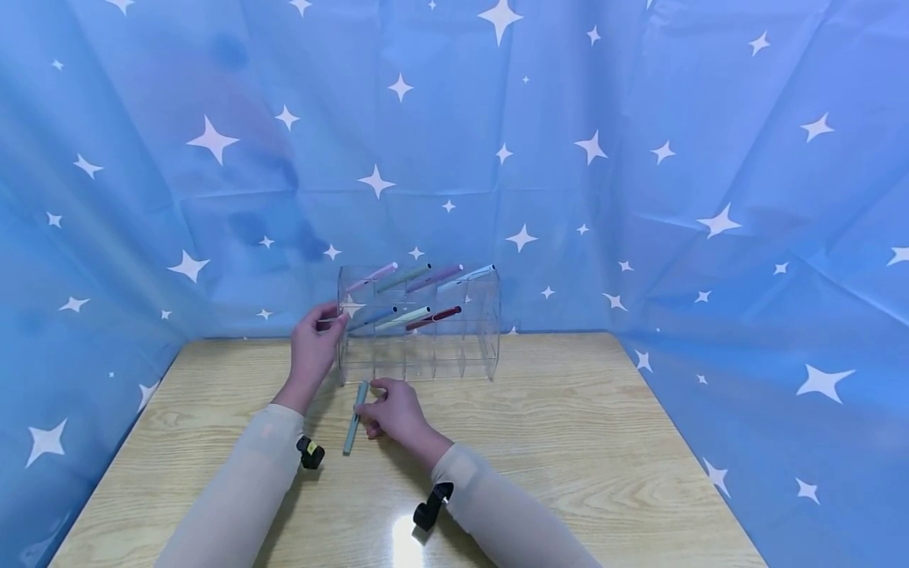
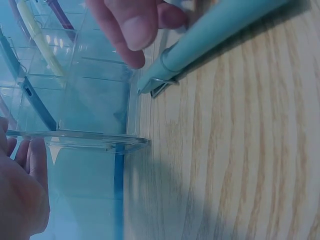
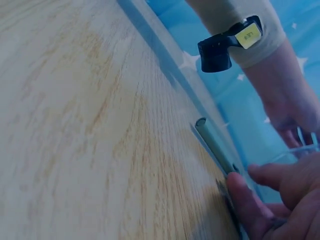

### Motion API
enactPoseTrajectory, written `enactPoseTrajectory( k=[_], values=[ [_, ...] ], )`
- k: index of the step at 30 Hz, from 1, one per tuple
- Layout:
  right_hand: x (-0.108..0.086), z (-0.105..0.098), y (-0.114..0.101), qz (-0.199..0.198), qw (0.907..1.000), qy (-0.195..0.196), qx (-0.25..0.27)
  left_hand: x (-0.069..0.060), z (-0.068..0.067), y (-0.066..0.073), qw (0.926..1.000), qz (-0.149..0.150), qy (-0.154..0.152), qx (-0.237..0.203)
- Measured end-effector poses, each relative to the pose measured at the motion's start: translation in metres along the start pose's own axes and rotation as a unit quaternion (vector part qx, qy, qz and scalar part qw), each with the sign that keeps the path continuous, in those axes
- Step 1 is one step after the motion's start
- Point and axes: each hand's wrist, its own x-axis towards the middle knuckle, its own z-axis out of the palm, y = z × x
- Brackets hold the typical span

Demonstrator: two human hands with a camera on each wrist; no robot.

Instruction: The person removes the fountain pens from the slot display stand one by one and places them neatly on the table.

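A teal pen lies on the table in front of a clear rack; its clip end is close to the rack's bottom edge. Beside the pen is my right hand, thumb and forefinger apart, a fingertip touching the pen in the right wrist view. My left hand holds the rack's left side, thumb in front. Pens stand tilted in the rack's upper two rows, among them a pink pen, a blue pen and a dark red pen.
The rack's bottom row and right-hand compartments hold no pens. Wood-grain tabletop extends to the right and in front of the rack. Behind it hangs a blue curtain with white stars.
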Motion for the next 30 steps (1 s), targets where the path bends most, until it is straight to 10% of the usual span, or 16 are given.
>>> enactPoseTrajectory(
  k=[17, 30],
  values=[
    [0.0, -0.037, -0.006, -0.103, 0.9905, 0.089, -0.017, 0.001, 0.0, 0.001, 1.0, 0.004, -0.002, -0.002],
    [0.01, -0.101, -0.031, -0.188, 0.9498, 0.246, 0.043, 0.003, -0.003, 0.0, 0.9998, 0.0, -0.017, -0.003]
  ],
)
